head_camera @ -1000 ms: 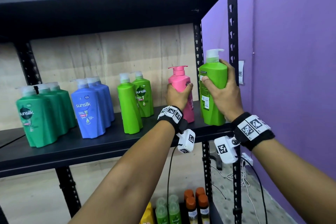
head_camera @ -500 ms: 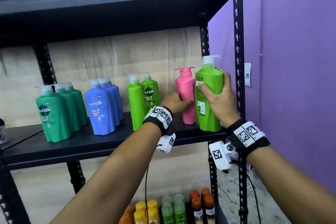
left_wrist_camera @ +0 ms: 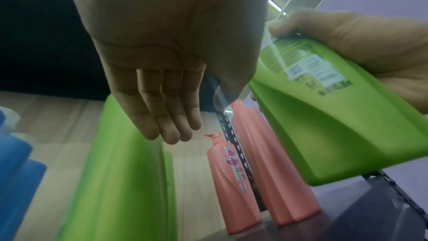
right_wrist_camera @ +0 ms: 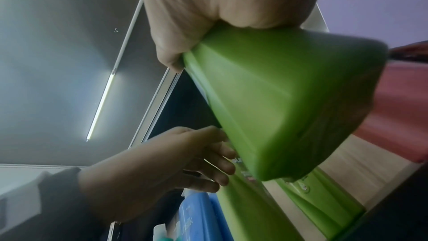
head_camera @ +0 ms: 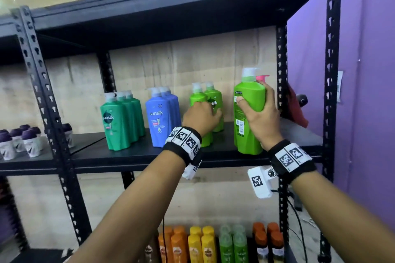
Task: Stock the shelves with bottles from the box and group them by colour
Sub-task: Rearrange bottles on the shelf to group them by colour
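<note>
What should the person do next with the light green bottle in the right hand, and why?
Probably carry the light green bottle, gripped by the right hand, leftward to the two light green bottles where the open left hand reaches: same colour, and pink bottles stand behind it.

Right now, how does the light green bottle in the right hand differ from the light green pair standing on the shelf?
The held bottle is gripped by the right hand, its base lifted off the shelf; the light green pair stands on it. The held bottle shows its back label with barcode; one of the pair shows the sunsilk logo. The open left hand reaches to the pair. All share the light green colour and white pumps.
</note>
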A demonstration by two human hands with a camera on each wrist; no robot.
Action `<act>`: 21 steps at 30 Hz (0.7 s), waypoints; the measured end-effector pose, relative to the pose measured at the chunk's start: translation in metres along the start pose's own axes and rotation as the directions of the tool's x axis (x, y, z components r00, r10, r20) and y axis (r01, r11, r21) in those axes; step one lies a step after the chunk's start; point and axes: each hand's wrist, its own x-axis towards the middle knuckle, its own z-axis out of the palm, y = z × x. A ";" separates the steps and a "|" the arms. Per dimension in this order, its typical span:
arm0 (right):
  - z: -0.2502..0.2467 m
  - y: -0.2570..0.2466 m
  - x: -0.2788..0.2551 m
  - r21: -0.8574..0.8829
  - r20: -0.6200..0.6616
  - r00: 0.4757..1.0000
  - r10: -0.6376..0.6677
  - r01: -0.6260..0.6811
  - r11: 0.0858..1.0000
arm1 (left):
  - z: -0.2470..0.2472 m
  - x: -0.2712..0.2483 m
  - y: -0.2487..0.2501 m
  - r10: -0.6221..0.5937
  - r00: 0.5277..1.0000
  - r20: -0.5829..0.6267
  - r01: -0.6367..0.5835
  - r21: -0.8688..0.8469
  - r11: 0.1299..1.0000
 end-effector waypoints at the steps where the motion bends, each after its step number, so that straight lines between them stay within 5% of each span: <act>1: 0.005 0.000 -0.002 0.003 -0.001 1.000 0.000 0.000 1.000 | -0.003 -0.002 -0.006 -0.018 0.999 -0.040 0.017 -0.034 0.999; 7: 0.027 0.004 -0.011 0.053 0.020 0.999 -0.043 0.042 0.998 | 0.006 -0.008 -0.049 -0.077 0.969 -0.237 -0.002 -0.318 0.948; 21: 0.058 0.034 -0.006 0.000 0.032 0.999 0.021 -0.021 1.000 | 0.058 0.002 -0.080 -0.138 0.972 0.192 0.229 -0.620 0.750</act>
